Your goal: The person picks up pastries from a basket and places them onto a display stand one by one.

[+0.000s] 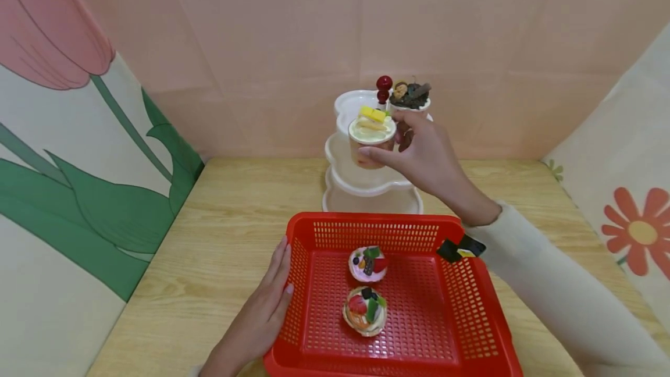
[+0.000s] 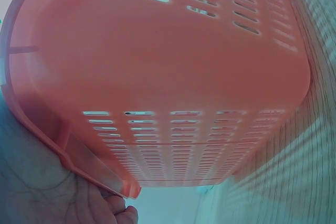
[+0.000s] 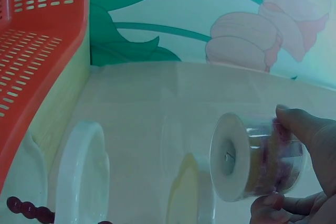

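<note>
- At the upper centre of the head view, the cup (image 1: pixel 369 155) hangs in front of the stand (image 1: pixel 361 179); at the lower right of the right wrist view, its round base (image 3: pixel 228 156) shows with nothing against it.
- My right hand (image 1: pixel 426 156) is partly closed, pinching the cup's sides between thumb and fingers.
- My left hand (image 1: pixel 262 301), at the lower left of centre in the head view, lies fairly straight-fingered against the left side of the red basket (image 1: pixel 377 217).
- I judge the cup light, with a stiff, clear wall smooth enough to slip in a loose pinch.
- Its topping (image 1: pixel 373 114) seems the fragile part; whether it is soft or hard, I cannot tell.
- The best hold, I think, is mid-wall, below the rim, with thumb opposite fingers and the topping untouched.
- I can read no brand, label or writing on the cup, stand or basket.
- At the basket's right rim, a black-and-yellow piece (image 1: pixel 462 249) shows no legible letters.
</note>
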A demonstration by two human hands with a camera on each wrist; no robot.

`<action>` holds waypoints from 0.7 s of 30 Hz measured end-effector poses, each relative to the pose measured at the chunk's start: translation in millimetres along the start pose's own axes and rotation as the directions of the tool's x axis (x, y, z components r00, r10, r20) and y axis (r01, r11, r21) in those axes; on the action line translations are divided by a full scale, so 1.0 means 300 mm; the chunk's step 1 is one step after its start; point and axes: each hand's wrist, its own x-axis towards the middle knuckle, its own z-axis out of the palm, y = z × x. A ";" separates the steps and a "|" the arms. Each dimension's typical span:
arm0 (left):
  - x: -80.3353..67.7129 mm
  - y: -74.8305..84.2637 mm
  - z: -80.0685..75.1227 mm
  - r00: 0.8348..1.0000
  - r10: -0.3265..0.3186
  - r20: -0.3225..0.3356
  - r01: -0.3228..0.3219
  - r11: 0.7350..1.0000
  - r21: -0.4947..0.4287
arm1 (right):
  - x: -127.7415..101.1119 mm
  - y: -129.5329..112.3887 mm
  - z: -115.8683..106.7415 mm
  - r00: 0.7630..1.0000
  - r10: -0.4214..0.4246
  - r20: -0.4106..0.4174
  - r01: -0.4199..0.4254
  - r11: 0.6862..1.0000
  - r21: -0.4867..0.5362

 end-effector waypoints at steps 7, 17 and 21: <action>0.002 -0.002 0.005 1.000 0.012 -0.004 -0.012 1.000 0.012 | 0.037 -0.015 0.012 0.999 0.009 -0.041 -0.008 1.000 0.008; 0.003 0.001 0.003 1.000 0.004 0.002 -0.004 1.000 0.003 | 0.098 -0.033 0.034 0.996 0.036 -0.079 -0.036 0.999 0.002; -0.001 0.006 0.006 1.000 -0.024 0.014 0.025 1.000 -0.017 | 0.116 -0.040 0.049 0.995 0.033 -0.090 -0.032 0.999 0.013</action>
